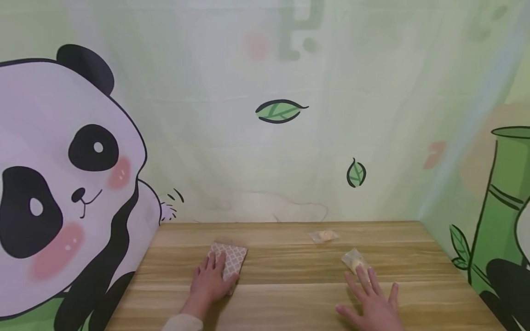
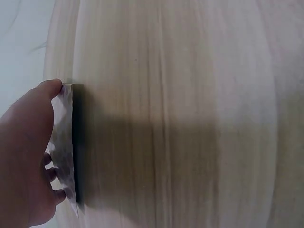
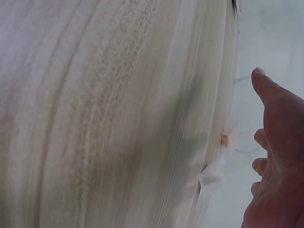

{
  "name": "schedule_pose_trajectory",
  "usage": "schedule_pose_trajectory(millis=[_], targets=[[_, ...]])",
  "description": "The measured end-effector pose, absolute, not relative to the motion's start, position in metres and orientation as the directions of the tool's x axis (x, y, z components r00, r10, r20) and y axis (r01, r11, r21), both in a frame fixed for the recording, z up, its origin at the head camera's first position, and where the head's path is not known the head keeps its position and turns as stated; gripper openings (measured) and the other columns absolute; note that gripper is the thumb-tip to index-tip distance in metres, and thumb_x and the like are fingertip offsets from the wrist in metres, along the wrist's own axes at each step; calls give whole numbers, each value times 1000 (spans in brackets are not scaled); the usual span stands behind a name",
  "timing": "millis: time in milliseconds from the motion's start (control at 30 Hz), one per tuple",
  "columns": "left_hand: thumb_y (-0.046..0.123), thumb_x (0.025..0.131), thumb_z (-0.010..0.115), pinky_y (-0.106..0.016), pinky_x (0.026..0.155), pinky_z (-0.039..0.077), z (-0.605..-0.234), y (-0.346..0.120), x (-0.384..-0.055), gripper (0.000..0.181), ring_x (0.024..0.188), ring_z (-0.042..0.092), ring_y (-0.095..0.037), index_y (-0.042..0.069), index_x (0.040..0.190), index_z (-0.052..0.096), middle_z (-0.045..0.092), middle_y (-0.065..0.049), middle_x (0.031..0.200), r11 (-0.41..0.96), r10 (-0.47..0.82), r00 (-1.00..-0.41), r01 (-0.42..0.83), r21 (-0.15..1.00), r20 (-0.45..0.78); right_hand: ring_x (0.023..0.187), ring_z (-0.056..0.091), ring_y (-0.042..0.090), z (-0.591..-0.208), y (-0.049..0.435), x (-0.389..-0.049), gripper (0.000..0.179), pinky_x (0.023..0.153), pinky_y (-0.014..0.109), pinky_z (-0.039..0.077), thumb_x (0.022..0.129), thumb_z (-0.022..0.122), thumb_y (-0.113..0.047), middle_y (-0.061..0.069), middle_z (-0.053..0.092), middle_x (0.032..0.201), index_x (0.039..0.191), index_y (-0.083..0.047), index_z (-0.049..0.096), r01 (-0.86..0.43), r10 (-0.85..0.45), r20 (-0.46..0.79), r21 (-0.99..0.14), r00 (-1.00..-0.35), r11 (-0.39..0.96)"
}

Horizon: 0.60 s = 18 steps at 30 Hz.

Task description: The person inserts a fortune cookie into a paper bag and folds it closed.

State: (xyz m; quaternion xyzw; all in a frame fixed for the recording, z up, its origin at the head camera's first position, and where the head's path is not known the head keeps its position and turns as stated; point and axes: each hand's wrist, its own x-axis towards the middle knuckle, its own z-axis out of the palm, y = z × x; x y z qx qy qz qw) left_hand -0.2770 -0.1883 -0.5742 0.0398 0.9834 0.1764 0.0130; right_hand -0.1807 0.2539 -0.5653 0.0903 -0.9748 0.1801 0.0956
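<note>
On the left side of the table, my left hand (image 1: 211, 281) lies over a flat pouch-like or box-like item (image 1: 236, 256) with a pale lattice pattern. Its fingers spread across the patterned face and its thumb reaches the near right side; in the left wrist view the thumb (image 2: 50, 89) touches one end of the item (image 2: 64, 137). My right hand (image 1: 374, 305) is spread with nothing in it, just in front of a small clear packet (image 1: 353, 258) with something beige inside. Whether its fingertips touch that packet cannot be told.
A second clear packet (image 1: 325, 236) with beige contents lies farther back on the wooden table (image 1: 285, 266). Behind the table hangs a pale green backdrop (image 1: 207, 115) printed with pandas, leaves and bamboo, which also runs along both sides.
</note>
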Motion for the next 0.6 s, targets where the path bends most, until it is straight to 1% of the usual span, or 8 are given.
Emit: schedule_pose_trajectory(millis=[133,300,400,500,600], targets=[[58,101,64,-75,121,22,-573,-186,-271,87,154,27,-56,3,163,40,29,-34,167,934,112,-994,103,342,-8,159,20,50,-564,250,-182,87,108,93,-1,92,73,-66,22,32,171,159,-15,51,-226,-155,226,-333,-962,916],[62,102,60,-73,122,24,-576,-184,-262,86,156,29,-50,5,164,41,31,-30,169,932,193,-981,181,313,-8,158,23,48,-564,245,-184,86,109,92,0,91,74,-66,20,33,171,158,-17,54,-239,-165,235,-329,-958,914],[64,101,60,-71,121,28,-578,-182,-256,86,155,31,-49,7,163,43,33,-28,168,918,269,-963,254,305,-6,157,25,49,-564,242,-186,86,110,91,1,90,74,-67,19,35,170,157,-18,55,-240,-170,229,-319,-958,917],[63,99,63,-70,120,31,-576,-180,-249,86,154,34,-48,6,161,46,37,-27,167,889,341,-940,325,324,6,157,25,50,-564,239,-188,86,109,92,3,90,74,-68,17,36,170,158,-19,55,-249,-183,228,-304,-956,920],[62,98,64,-70,120,32,-575,-179,-241,86,154,35,-47,7,161,47,39,-26,167,856,406,-914,380,351,0,156,26,50,-563,235,-190,85,109,92,5,89,76,-66,17,38,169,157,-19,55,-266,-196,241,-305,-950,915]])
